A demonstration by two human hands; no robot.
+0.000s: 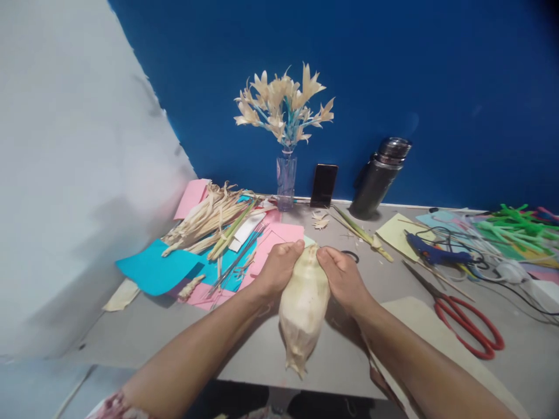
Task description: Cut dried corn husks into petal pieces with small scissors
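Note:
A wide, pale cream corn husk (304,302) hangs between my hands over the front of the table, its pointed tip toward me. My left hand (279,265) pinches its upper left edge, thumb on top. At the upper right edge, my right hand (343,276) grips it the same way. The fingers beneath the husk are hidden. Just behind my right hand, a dark loop (351,256) shows in part.
Husk flowers stand in a clear bottle (286,183), beside a phone (324,185) and a leaning flask (378,180). Dried husks (205,218) and coloured paper (157,265) lie left. Red-handled scissors (469,326), a blue glue gun (437,247) and green pipe cleaners (515,227) lie right.

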